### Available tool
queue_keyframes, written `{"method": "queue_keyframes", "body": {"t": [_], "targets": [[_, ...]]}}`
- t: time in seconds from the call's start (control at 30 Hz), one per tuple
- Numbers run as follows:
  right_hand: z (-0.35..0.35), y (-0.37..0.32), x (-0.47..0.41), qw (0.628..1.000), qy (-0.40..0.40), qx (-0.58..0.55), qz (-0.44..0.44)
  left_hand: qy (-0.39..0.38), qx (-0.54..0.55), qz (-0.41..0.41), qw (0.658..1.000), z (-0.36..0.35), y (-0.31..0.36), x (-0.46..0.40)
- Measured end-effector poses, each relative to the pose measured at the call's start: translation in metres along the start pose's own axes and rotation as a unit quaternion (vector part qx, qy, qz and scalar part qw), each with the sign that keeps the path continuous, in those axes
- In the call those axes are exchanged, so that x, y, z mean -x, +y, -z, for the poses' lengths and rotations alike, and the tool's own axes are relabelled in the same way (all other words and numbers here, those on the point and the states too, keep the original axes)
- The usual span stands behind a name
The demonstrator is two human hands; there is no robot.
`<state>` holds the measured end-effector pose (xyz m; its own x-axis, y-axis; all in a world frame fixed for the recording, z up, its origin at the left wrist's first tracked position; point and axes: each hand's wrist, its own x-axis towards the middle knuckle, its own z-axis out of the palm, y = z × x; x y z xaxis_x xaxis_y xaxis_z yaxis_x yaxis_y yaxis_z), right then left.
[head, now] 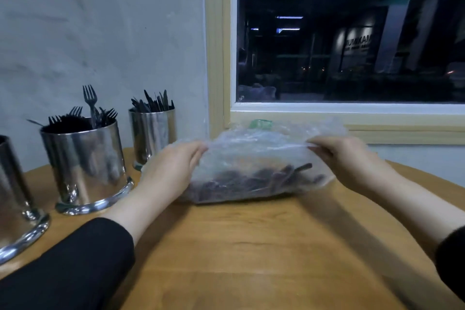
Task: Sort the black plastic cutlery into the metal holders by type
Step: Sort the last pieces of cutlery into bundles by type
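Cutlery [254,178], black and jumbled, lies inside the clear plastic bag [256,158] on the wooden table [251,246], right of the fork holder [85,163]. Your left hand [171,171] and right hand [344,156] each pinch the bag's upper film, pulling it apart. Pull too hard and the thin film could tear, spilling pieces across the table. The knife holder [153,133] stands behind the fork holder, just beside your left hand; a stray elbow could tip it.

bare table [251,246] up front; holders [85,163] crowding the left (bag [256,158] mid-table)
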<state>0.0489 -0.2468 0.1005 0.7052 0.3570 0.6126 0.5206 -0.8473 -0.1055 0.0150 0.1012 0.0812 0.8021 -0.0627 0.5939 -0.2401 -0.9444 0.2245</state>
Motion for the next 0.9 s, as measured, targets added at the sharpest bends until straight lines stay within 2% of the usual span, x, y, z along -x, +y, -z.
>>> {"method": "queue_keyframes", "body": {"t": [0.07, 0.17, 0.27, 0.33, 0.4, 0.57, 0.9], "targets": [[0.02, -0.01, -0.019, 1.0, 0.003, 0.02, -0.014, 0.022, 0.011, 0.008, 1.0, 0.016, 0.005, -0.013], [0.046, -0.024, -0.04, 0.998, 0.029, 0.028, -0.037, 0.012, 0.012, 0.011, 1.0, 0.04, 0.012, -0.032], [0.063, -0.033, -0.051, 0.997, 0.041, 0.009, -0.067, -0.094, -0.033, 0.055, 0.993, 0.064, 0.016, -0.037], [0.069, -0.038, -0.053, 0.996, 0.045, 0.013, -0.071, -0.131, -0.082, 0.076, 0.985, 0.068, 0.011, -0.034], [0.074, -0.043, -0.051, 0.996, 0.065, 0.01, -0.061, -0.098, -0.081, 0.093, 0.988, 0.069, 0.008, -0.029], [0.086, -0.052, -0.044, 0.987, 0.15, -0.026, -0.044, 0.057, -0.084, 0.11, 0.989, 0.086, 0.026, -0.028], [0.109, -0.055, -0.037, 0.966, 0.238, -0.095, -0.037, 0.183, -0.069, 0.063, 0.979, 0.118, 0.048, -0.045]]}}
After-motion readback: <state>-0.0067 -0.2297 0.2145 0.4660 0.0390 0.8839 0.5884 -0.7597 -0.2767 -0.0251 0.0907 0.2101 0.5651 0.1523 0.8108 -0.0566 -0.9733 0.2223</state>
